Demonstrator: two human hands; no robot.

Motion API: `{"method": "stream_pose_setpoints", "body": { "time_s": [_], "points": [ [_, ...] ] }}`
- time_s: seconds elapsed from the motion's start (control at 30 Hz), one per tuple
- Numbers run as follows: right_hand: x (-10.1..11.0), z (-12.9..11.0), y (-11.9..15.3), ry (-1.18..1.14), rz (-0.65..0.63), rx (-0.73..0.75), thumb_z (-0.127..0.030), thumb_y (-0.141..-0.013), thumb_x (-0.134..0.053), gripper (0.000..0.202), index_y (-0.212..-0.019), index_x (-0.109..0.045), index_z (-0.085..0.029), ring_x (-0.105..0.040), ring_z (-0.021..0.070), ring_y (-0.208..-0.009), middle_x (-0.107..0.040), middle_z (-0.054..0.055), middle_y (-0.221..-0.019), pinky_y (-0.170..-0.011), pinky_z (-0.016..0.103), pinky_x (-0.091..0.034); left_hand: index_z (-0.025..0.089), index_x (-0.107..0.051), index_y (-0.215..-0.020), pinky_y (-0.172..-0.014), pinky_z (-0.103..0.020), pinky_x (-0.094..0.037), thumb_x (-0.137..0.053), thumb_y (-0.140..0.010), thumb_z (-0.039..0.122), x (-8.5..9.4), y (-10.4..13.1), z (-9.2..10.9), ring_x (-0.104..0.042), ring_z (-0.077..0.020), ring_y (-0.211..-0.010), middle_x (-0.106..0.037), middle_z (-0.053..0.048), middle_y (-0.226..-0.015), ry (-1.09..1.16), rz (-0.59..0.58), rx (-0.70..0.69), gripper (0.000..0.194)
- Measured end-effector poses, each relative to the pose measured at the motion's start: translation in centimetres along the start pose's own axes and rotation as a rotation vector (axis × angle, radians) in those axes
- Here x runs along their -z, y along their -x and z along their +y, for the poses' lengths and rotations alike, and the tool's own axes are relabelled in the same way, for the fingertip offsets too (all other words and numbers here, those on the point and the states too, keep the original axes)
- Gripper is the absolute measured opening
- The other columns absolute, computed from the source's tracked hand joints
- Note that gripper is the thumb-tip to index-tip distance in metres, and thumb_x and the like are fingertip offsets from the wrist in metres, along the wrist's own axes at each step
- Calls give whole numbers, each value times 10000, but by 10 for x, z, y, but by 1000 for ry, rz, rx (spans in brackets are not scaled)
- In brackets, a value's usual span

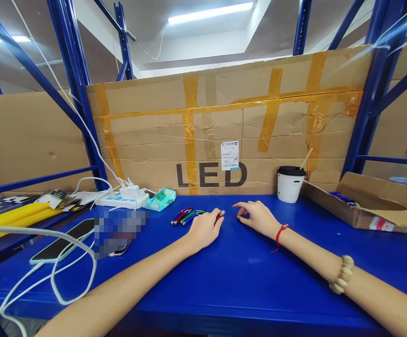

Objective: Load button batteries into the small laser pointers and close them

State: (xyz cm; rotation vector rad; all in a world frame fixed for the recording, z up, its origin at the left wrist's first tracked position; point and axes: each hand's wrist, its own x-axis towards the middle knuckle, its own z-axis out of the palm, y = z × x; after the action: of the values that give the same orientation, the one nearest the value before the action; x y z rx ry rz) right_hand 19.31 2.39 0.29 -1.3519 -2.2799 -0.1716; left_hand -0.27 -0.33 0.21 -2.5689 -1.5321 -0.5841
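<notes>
Cardboard backing: a large taped sheet marked LED is stood upright along the rear of the bench. No danger is judged from it unless it is pushed from the front.

Blue bench: a smooth, bare surface is offered under both forearms. Small round items could be expected to roll on it if they are nudged.

Open carton: it is set at the right edge, well apart from the hands. A wide sweep of the right forearm could shift it.

White cable: it is looped near the left elbow beside a phone. A snag could be caused if the left arm is drawn back carelessly, and the power strip could be dragged.

Paper cup: it is stood upright with a lid and a stirrer, near the right hand but apart from it. A spill is judged the costliest slip, caused by a knuckle or wrist raised towards it.

Left hand: it is curled, knuckles up, and a small red pen-like item is pinched at the fingertips. The item could be dropped if the pinch is loosened.

Right hand: it is held loosely open, fingers bent, palm down, with nothing gripped; it rests on the bench just beside the red item's tip.

Loose coloured pens: a small cluster is laid just left of the left hand. It could be scattered by that hand's knuckles.
</notes>
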Motion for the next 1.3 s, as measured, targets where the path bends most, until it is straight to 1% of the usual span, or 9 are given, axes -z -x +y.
{"method": "stream_pose_setpoints", "body": {
  "time_s": [0.2, 0.43, 0.57, 0.73, 0.93, 1.0, 1.1, 1.2, 1.3],
  "points": [
    [1, -6, 2, -112, 47, -61, -263, -766, -507, 240, -988, -597, -252, -574, 172, -767, -685, -15, -811, -641, 285, -422, 211, -496, -1027, -649, -276, -442, -296, -900, 348, 1, 1, 0, -612, -206, -786, -644, -43, -829, 19, 21, -30, 274],
    [-2, -17, -1, -640, 186, -97, -424, -724, -560, 319, -884, -653, -164, -560, 141, -648, -683, 47, -814, -615, 277, -444, 219, -502, -1021, -657, -267, -441, -290, -904, 346, 2, 1, 1, -611, -201, -820, -647, -38, -872, 50, 22, -63, 274],
    [-1, -20, -1, -811, 171, -147, -441, -651, -634, 416, -936, -641, -138, -593, 160, -677, -691, 75, -815, -639, 296, -457, 216, -506, -1003, -653, -265, -440, -291, -904, 348, 3, 2, 1, -608, -203, -831, -645, -37, -869, 46, 9, -83, 270],
    [2, -21, 1, -845, 126, -117, -421, -664, -631, 409, -957, -640, -137, -628, 190, -749, -701, 77, -806, -701, 324, -470, 214, -500, -978, -644, -265, -435, -294, -904, 340, 2, 2, 1, -609, -206, -825, -643, -33, -860, 40, 15, -89, 252],
    [6, -26, 1, -808, 78, -79, -427, -719, -572, 403, -1013, -623, -157, -623, 191, -766, -700, 66, -830, -601, 283, -467, 224, -480, -982, -643, -256, -424, -292, -907, 336, 2, 1, 0, -608, -198, -823, -640, -28, -869, 79, 7, -75, 231],
    [8, -23, 0, -820, 139, -117, -448, -751, -521, 414, -1032, -608, -158, -614, 183, -762, -693, 75, -871, -549, 261, -455, 225, -463, -998, -640, -254, -420, -283, -911, 331, 3, 1, 0, -610, -190, -797, -637, -23, -841, 101, 6, -62, 226],
    [12, -10, -3, -739, 338, -233, -466, -781, -454, 422, -1011, -607, -146, -606, 189, -762, -685, 87, -868, -540, 260, -452, 221, -434, -1006, -630, -247, -415, -269, -915, 321, 4, 1, 1, -609, -183, -768, -629, -14, -804, 122, 1, -27, 214],
    [17, 9, -2, -382, 389, -291, -403, -788, -463, 309, -932, -639, -193, -603, 182, -770, -679, 52, -868, -640, 280, -454, 223, -407, -1018, -642, -255, -415, -274, -912, 331, 4, 1, 1, -607, -192, -777, -619, -10, -796, 106, -5, 0, 202],
    [20, 22, 2, 19, 171, -293, -378, -770, -503, 232, -867, -660, -237, -603, 187, -764, -651, 37, -935, -622, 284, -442, 224, -385, -1030, -646, -264, -417, -274, -910, 344, 4, 1, 1, -605, -201, -784, -613, -16, -798, 97, -3, -2, 203]
  ]
}}
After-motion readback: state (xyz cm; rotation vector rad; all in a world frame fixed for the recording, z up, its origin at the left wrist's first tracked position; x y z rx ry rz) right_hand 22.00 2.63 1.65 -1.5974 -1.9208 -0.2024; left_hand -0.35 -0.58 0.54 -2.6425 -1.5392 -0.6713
